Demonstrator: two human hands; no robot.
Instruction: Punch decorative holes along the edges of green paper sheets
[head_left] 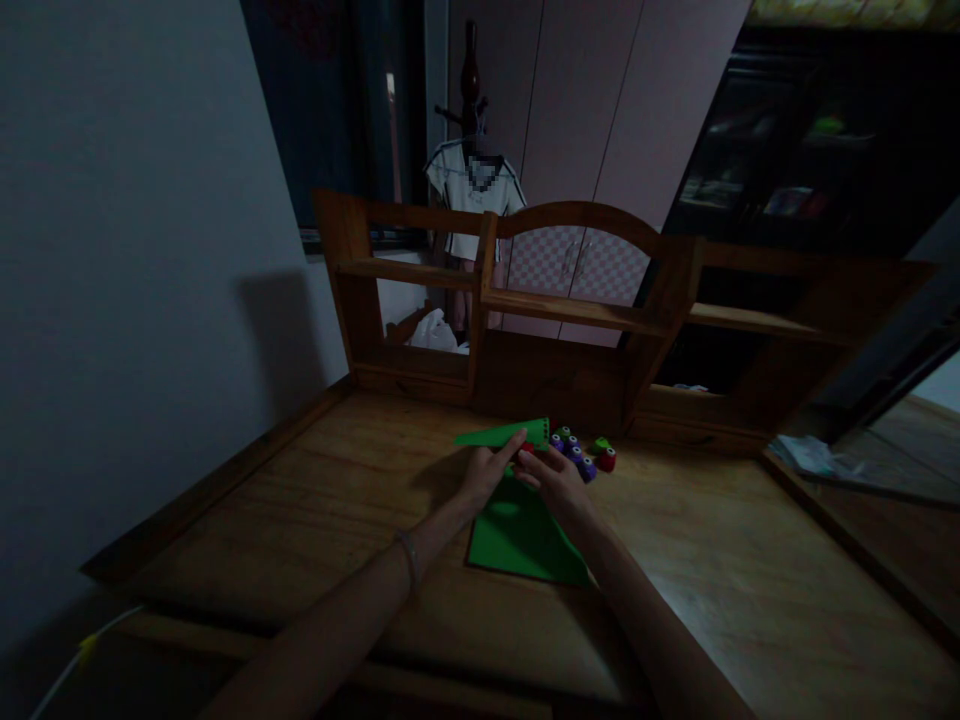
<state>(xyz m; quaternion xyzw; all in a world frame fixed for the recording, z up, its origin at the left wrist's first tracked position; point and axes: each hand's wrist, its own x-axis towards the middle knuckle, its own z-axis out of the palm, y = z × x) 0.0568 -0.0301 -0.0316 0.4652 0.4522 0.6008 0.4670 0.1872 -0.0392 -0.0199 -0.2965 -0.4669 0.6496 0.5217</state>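
Note:
My left hand (pixel 489 472) is closed on a thin green panel (pixel 495 435), its thumb over the lower edge. The panel is tilted above the table, with a row of dark holes at its right end. My right hand (pixel 556 482) is closed right beside it, its fingers around a small red piece (pixel 526 452) that is partly hidden. Below both hands a flat green board (pixel 525 540) with a dark edge lies on the table. Just beyond my right hand stand several small purple pieces (pixel 575 455) with white, eye-like tops, near a red one (pixel 607 460) and a green one (pixel 601 445).
The wooden table (pixel 315 500) has a raised rim along its sides. A wooden shelf unit (pixel 577 315) stands along its back edge. To the left is a pale wall (pixel 150 250). A plastic packet (pixel 806 455) lies off to the right, and a white cord (pixel 60 680) at lower left.

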